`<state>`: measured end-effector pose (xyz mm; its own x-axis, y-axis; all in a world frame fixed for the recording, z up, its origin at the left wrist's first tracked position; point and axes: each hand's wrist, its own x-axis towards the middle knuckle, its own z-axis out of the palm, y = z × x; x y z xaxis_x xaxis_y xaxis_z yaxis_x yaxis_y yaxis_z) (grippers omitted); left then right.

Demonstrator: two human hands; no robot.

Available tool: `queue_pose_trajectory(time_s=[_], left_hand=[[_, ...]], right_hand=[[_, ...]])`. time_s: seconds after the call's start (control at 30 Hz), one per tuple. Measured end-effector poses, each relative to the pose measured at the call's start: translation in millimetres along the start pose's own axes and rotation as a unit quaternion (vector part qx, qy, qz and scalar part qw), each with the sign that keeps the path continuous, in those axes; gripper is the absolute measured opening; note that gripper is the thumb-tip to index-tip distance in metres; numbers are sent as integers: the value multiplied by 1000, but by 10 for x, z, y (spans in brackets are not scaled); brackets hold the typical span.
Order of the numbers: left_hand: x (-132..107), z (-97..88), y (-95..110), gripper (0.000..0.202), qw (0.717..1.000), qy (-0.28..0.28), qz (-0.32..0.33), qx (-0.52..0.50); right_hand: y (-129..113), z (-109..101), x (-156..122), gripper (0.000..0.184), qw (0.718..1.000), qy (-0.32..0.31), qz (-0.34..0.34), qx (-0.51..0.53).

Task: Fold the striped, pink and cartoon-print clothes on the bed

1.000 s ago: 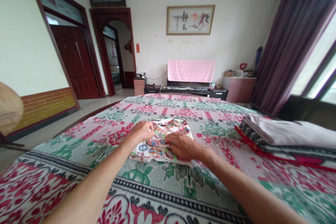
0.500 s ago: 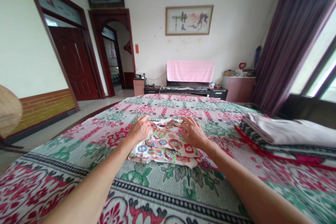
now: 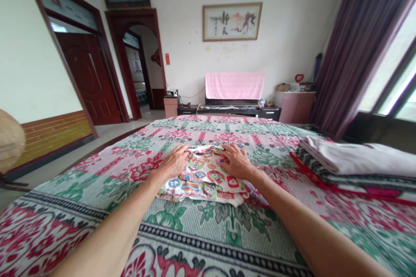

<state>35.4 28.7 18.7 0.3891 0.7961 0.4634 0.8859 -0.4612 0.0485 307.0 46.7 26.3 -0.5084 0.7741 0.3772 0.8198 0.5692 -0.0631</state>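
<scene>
A folded white garment (image 3: 203, 177) with colourful cartoon prints lies in front of me on the flowered bedspread. My left hand (image 3: 175, 161) rests at its far left edge, fingers stretched forward and touching the cloth. At the far right edge is my right hand (image 3: 238, 162), its fingers spread and the thumb apart, lying on the fabric. Both hands look open; part of each fingertip's contact with the cloth is hidden. The garment's near edge is slightly rumpled and shows layers.
A pile of folded cloths (image 3: 354, 160), grey on top with black-white and red below, sits at the right on the bedspread (image 3: 234, 242). Beyond the bed stand a low black cabinet (image 3: 269, 114) and a pink cloth (image 3: 234, 85). A round woven object (image 3: 11, 140) is at far left.
My fingers have lowered and lie flatter on the garment's far edge. The garment has barely moved, and the camera view has shifted a little.
</scene>
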Motion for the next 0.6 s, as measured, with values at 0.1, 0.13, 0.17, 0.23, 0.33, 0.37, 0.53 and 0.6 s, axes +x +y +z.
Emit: queue_pose_trajectory(time_s=[0.1, 0.13, 0.17, 0.23, 0.33, 0.37, 0.53, 0.6], left_hand=[[15, 23, -8, 32, 1000, -2, -9, 1], [23, 23, -11, 33, 1000, 2, -7, 0], [32, 18, -13, 35, 1000, 8, -5, -1], [50, -3, -10, 38, 1000, 26, -2, -10], [71, -43, 0, 40, 998, 53, -10, -22], [74, -53, 1, 40, 998, 63, -12, -24], [76, -61, -20, 34, 993, 115, -26, -21], [78, -64, -30, 30, 990, 133, -39, -25]], right_hand=[[17, 32, 10, 48, 1000, 6, 1, 24], [26, 45, 14, 49, 999, 12, 2, 32], [36, 56, 19, 50, 999, 20, 4, 39], [57, 71, 29, 49, 998, 40, 4, 50], [80, 65, 41, 45, 995, 74, -6, 62], [85, 57, 44, 44, 994, 85, -9, 66], [99, 5, 50, 38, 988, 128, -33, 85], [106, -14, 56, 35, 985, 139, -43, 95]])
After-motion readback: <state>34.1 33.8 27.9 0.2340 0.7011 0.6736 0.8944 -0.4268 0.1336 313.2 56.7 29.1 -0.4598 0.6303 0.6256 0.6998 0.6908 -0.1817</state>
